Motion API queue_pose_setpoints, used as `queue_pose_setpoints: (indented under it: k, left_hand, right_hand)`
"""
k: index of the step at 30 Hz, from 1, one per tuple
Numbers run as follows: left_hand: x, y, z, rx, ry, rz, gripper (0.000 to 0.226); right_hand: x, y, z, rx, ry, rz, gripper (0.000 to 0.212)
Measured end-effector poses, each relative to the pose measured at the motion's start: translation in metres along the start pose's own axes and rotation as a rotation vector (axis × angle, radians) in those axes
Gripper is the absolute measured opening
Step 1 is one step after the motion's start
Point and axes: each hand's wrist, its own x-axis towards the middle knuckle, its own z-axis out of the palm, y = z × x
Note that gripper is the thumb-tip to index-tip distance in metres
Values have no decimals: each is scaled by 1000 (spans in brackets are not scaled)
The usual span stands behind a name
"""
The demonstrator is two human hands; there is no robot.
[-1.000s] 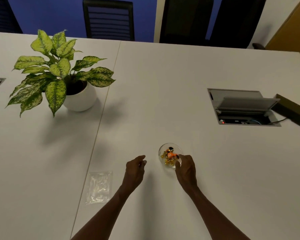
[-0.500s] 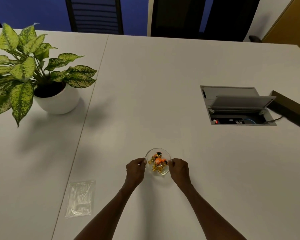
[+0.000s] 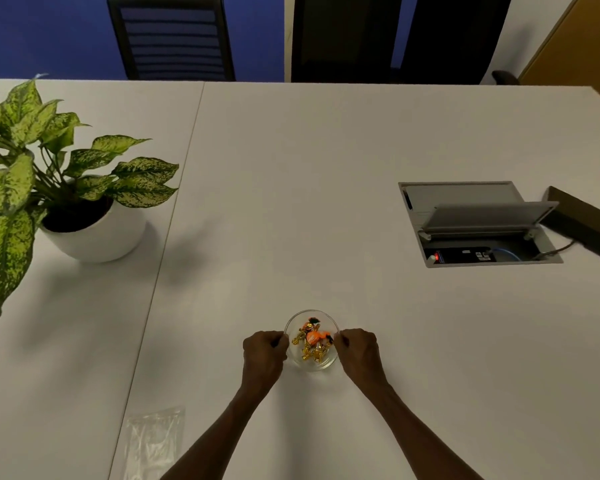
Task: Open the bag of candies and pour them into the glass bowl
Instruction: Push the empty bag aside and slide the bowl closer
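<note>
A small glass bowl point(image 3: 321, 364) stands on the white table near me, holding several gold- and orange-wrapped candies point(image 3: 311, 341). My left hand point(image 3: 264, 353) grips the bowl's left rim and my right hand point(image 3: 357, 351) grips its right rim, fingers curled on the glass. The clear plastic bag point(image 3: 155, 441) lies flat and looks empty at the lower left, well apart from both hands.
A potted plant point(image 3: 49, 188) in a white pot stands at the left. An open cable hatch point(image 3: 475, 225) with a raised lid sits at the right, a dark box point(image 3: 584, 225) beside it. Black chairs point(image 3: 174, 36) line the far edge.
My left hand has come in from the left and closed on the bowl's rim; both hands now hold the bowl. The view has shifted, so bowl and bag sit lower in frame.
</note>
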Motion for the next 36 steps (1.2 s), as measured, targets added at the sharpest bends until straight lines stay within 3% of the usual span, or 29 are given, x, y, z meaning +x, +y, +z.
queue_pose_setpoints:
  k: [6,22,36]
  left_hand:
    - [58,28,-24,-106,27,40,18]
    - [203,59,-51,-49,153,20,28]
    - [243,60,-49,-77,199,31,18]
  right_hand:
    - [57,-30,1,72,30,-49,45]
    - [212,-88,35,-10,-16,-86,42]
    - [254,-97,46,12,-20,-79,41]
